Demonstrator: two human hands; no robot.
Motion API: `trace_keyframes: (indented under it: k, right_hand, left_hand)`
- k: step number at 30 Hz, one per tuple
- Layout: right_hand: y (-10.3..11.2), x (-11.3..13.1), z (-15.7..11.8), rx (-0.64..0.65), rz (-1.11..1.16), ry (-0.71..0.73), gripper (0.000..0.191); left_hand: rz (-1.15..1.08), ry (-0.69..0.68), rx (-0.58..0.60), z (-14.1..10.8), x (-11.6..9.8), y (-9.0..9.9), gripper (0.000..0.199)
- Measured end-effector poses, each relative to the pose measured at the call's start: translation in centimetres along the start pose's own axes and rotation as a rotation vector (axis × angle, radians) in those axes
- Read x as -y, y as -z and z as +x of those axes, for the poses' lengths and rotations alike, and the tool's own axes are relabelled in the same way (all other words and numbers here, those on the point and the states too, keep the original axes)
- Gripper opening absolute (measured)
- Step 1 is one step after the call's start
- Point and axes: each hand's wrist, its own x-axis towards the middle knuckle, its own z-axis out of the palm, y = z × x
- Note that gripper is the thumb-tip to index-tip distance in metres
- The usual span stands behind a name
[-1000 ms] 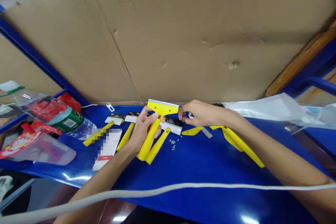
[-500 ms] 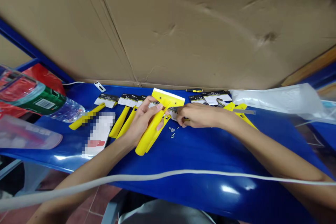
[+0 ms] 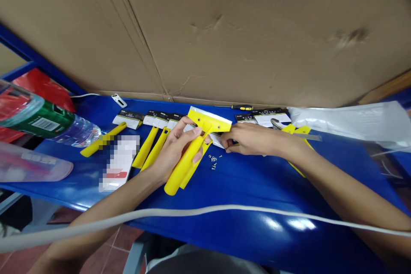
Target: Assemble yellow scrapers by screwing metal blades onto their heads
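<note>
My left hand (image 3: 176,147) is wrapped around the handle of a yellow scraper (image 3: 183,169), its wide head with two holes pointing away from me. A pale blade edge shows along the head's far side. Just right of that head, my right hand (image 3: 245,139) is closed with fingertips pinched together low over the table; whatever they hold is hidden. Several small screws and nuts (image 3: 213,160) lie loose below the head. Another yellow handle (image 3: 194,173) rests partly hidden behind the held one.
Carded yellow scrapers (image 3: 146,147) lie to the left, beside a phone-like white object (image 3: 120,158). A water bottle (image 3: 48,117) and translucent cup (image 3: 35,163) stand further left. At the back are a screwdriver (image 3: 242,107) and plastic bag (image 3: 349,124). A white cable (image 3: 205,210) crosses in front.
The view has shifted slightly. The scraper's head is tilted a little more down to the right. My right hand stays pinched near the table beside it.
</note>
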Motion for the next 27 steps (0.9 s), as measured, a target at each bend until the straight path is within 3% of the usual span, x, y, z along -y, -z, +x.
trace_keyframes:
  k: [8,16,23,27]
  right_hand:
    - [-0.9,-0.4,0.4,-0.033,0.026,0.061,0.007]
    - [-1.8,0.9,0.8,-0.087,-0.204,0.106,0.017]
    - [1.2,3.1,-1.6,-0.183,-0.077,0.173,0.016]
    - [3.4,3.9,-3.3,-0.332,0.051,0.242,0.017]
  left_hand:
    - [0.003,-0.051,0.01,0.4,0.0,0.4,0.027]
    - [-0.03,-0.134,-0.018,0.9,-0.3,1.1,0.031]
    - [-0.032,-0.162,-0.072,1.2,-0.7,1.6,0.035]
    - [-0.029,-0.145,-0.057,1.3,-0.4,1.5,0.035]
